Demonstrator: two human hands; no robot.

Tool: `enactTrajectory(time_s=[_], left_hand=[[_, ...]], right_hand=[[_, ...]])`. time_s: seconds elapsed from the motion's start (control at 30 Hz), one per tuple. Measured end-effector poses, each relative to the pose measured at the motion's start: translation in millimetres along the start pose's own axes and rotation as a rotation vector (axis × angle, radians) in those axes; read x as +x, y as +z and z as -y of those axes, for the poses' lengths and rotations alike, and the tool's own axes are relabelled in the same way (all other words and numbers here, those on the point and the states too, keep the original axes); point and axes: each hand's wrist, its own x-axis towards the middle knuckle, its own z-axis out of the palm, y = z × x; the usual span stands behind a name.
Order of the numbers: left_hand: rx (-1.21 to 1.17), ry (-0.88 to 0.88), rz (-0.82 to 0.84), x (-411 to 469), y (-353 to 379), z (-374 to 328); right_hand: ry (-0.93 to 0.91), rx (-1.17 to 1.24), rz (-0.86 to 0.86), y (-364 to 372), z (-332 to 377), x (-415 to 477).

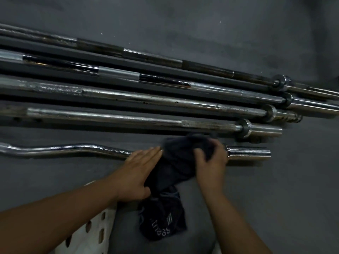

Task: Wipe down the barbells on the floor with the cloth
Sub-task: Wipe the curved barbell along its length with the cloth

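The floor (183, 19) is dark grey and matte, with a few small pale specks. Four straight bars lie on it side by side, slanting from the left edge down towards the right, with dark bands between them. The farthest barbell (152, 56) is mostly dark and worn. The second barbell (117, 73) has a bright silver band. The third barbell (146, 98) and fourth barbell (110, 117) are chrome with dark spots. Their collars and thicker ends sit at the right. Nearest lies a bent chrome curl bar (73, 148), apart from the others. A dark cloth (176, 162) is draped over it, just beside its thick right end. A white thing with holes (95, 230) shows at the lower left.
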Motion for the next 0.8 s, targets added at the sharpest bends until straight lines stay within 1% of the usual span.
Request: enactTrajectory(time_s=[0.03,0.07,0.1,0.13,0.2,0.23,0.27,0.3,0.33,0.37,0.4,0.43,0.47,0.53,0.57,0.6,0.63,0.67,0.7,0.73,0.77,0.8], left_hand=[[0.007,0.013,-0.014,0,0,1],[0.011,0.026,0.023,1,-1,1],[0.02,0.033,0.065,3,-6,-1],[0.028,0.027,0.106,5,-10,-1],[0.063,0.002,0.195,8,-23,-2],[0.079,-0.007,0.25,9,-31,-2],[0.082,-0.01,0.296,12,-38,-3],[0.066,-0.009,0.327,14,-42,-2],[0.036,-0.004,0.35,15,-46,-2],[0.024,-0.007,0.385,16,-51,-3],[0.034,-0.002,0.419,17,-53,-3],[0.056,0.0,0.446,18,-55,-2],[0.076,0.015,0.451,20,-56,-2],[0.089,0.038,0.43,21,-59,-2],[0.113,0.027,0.436,19,-60,-1],[0.152,0.013,0.442,17,-60,2],[0.189,0.002,0.437,13,-59,5],[0.219,0.0,0.402,8,-57,8],[0.244,0.005,0.34,1,-53,10],[0.276,0.025,0.263,-6,-48,12],[0.305,0.044,0.207,-12,-42,12],[0.328,0.046,0.183,-17,-36,10]], right_hand=[[0.234,0.111,-0.117,0,-3,3],[0.451,0.238,-0.186,5,3,-2],[0.579,0.35,-0.161,17,10,-14],[0.63,0.447,-0.05,29,20,-25],[0.682,0.6,0.29,44,46,-40],[0.702,0.674,0.351,42,52,-38],[0.724,0.747,0.267,35,50,-27],[0.736,0.82,0.091,26,43,-13],[0.749,0.858,-0.132,18,32,2],[0.773,0.845,-0.326,13,22,11],[0.782,0.762,-0.401,13,17,12],[0.799,0.662,-0.376,18,23,5],[0.801,0.635,-0.248,31,33,-10],[0.831,0.745,0.128,58,51,-41],[0.851,0.82,0.271,63,55,-50],[0.86,0.88,0.282,60,50,-50],[0.844,0.918,0.183,52,41,-43],[0.783,0.899,0.031,41,30,-31],[0.683,0.819,-0.121,31,17,-20],[0.546,0.657,-0.221,21,10,-12],[0.401,0.454,-0.252,16,6,-10],[0.267,0.247,-0.216,19,8,-14]])
